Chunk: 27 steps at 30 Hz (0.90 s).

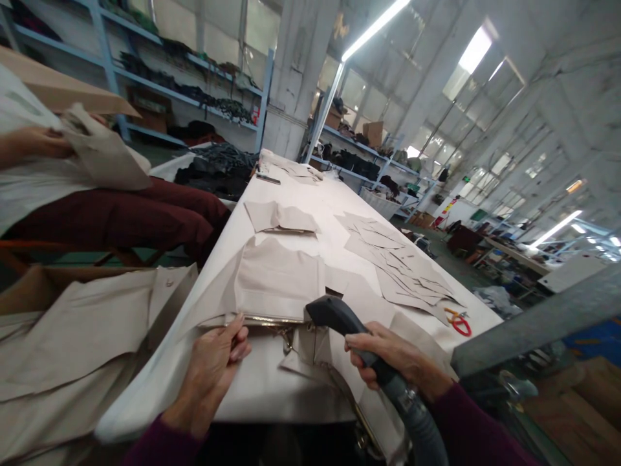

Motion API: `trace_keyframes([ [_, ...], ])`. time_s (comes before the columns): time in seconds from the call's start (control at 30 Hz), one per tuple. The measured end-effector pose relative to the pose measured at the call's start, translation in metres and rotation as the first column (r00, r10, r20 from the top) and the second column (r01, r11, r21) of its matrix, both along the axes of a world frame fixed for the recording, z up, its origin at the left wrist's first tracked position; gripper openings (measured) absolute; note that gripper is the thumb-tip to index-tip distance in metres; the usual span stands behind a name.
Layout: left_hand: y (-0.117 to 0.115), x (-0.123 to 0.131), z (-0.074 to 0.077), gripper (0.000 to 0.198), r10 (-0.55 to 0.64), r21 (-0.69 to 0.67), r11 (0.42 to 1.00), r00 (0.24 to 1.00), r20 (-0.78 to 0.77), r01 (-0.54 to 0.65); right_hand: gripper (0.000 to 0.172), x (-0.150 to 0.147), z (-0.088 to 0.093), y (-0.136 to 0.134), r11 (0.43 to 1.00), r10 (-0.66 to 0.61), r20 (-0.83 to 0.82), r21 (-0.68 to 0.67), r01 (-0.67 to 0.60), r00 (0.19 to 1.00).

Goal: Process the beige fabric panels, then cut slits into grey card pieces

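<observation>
My left hand (216, 362) is closed, thumb and finger pinching the near edge of a beige fabric piece (279, 275) by the left end of its metal zipper (272, 320). My right hand (388, 353) wraps round the handle of a black hose nozzle (342, 317). The nozzle's tip is at the right end of the zipper, over the fabric; whether it touches cannot be made out. A ribbed hose runs from the handle down past my right sleeve. Below the zipper hang more beige fabric (310, 346) and small metal hardware (287, 338).
The long white table (272, 404) carries another beige piece (281, 218), many cut pieces (395, 259) and red-handled scissors (460, 323). At left, a box (48, 277) holds beige fabric, and a seated person (111, 207) holds a beige piece. A grey metal beam (528, 330) borders the right.
</observation>
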<state>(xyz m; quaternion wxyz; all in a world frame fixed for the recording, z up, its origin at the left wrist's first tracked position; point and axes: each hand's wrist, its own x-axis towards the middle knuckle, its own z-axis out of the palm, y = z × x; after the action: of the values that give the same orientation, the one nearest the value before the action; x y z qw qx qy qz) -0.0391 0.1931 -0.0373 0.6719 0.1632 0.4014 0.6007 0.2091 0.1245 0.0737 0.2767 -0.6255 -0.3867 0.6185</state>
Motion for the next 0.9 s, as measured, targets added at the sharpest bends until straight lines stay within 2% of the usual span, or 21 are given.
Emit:
trace_keyframes([
  [0.1, -0.001, 0.001, -0.001, 0.035, 0.03, 0.012, 0.999, 0.999, -0.024, -0.03, 0.028, -0.007, -0.007, 0.032, 0.991, -0.041, 0.008, 0.129, 0.04, 0.999],
  [0.2, -0.002, 0.002, 0.0, 0.035, 0.035, 0.012, 0.999, 0.999, -0.032, -0.034, 0.029, 0.0, 0.001, 0.049, 0.975, -0.084, 0.01, 0.206, 0.081, 0.996],
  [0.3, -0.003, 0.003, 0.002, 0.034, 0.038, 0.024, 0.999, 0.999, -0.029, -0.037, 0.028, 0.008, 0.017, 0.032, 0.972, -0.099, -0.03, 0.21, 0.103, 0.995],
  [0.4, -0.004, 0.004, 0.005, 0.034, 0.054, 0.028, 0.998, 0.998, -0.041, -0.053, 0.028, 0.007, 0.026, 0.003, 0.985, -0.103, -0.045, 0.133, 0.108, 0.994],
  [0.47, -0.006, 0.005, 0.005, 0.033, 0.052, 0.027, 0.998, 0.998, -0.037, -0.051, 0.028, 0.0, 0.021, -0.006, 0.994, -0.073, -0.026, 0.085, 0.075, 0.997],
  [0.53, -0.007, 0.005, 0.005, 0.033, 0.046, 0.029, 0.999, 0.998, -0.037, -0.045, 0.029, -0.006, 0.01, -0.001, 0.996, -0.034, -0.011, 0.078, 0.035, 0.999],
  [0.67, -0.005, 0.006, 0.004, 0.034, 0.052, 0.054, 0.997, 0.996, -0.077, -0.048, 0.027, -0.008, -0.009, 0.037, 0.986, -0.049, -0.006, 0.157, 0.05, 0.999],
  [0.77, -0.006, 0.004, 0.005, 0.036, 0.012, 0.044, 0.999, 0.993, -0.113, -0.007, 0.027, 0.002, -0.005, 0.054, 0.962, -0.108, -0.026, 0.249, 0.111, 0.994],
  [0.83, -0.012, -0.001, 0.006, 0.034, -0.08, 0.042, 0.995, 0.966, -0.247, 0.093, 0.027, 0.01, 0.006, 0.047, 0.954, -0.114, -0.052, 0.273, 0.124, 0.992],
  [0.87, -0.017, -0.004, 0.005, 0.033, -0.117, 0.062, 0.986, 0.915, -0.387, 0.152, 0.027, 0.013, 0.012, 0.037, 0.955, -0.106, -0.066, 0.273, 0.12, 0.992],
  [0.9, -0.022, -0.008, 0.004, 0.032, -0.095, 0.115, 0.975, 0.823, -0.56, 0.191, 0.027, 0.016, 0.017, 0.025, 0.957, -0.098, -0.076, 0.266, 0.115, 0.992],
])
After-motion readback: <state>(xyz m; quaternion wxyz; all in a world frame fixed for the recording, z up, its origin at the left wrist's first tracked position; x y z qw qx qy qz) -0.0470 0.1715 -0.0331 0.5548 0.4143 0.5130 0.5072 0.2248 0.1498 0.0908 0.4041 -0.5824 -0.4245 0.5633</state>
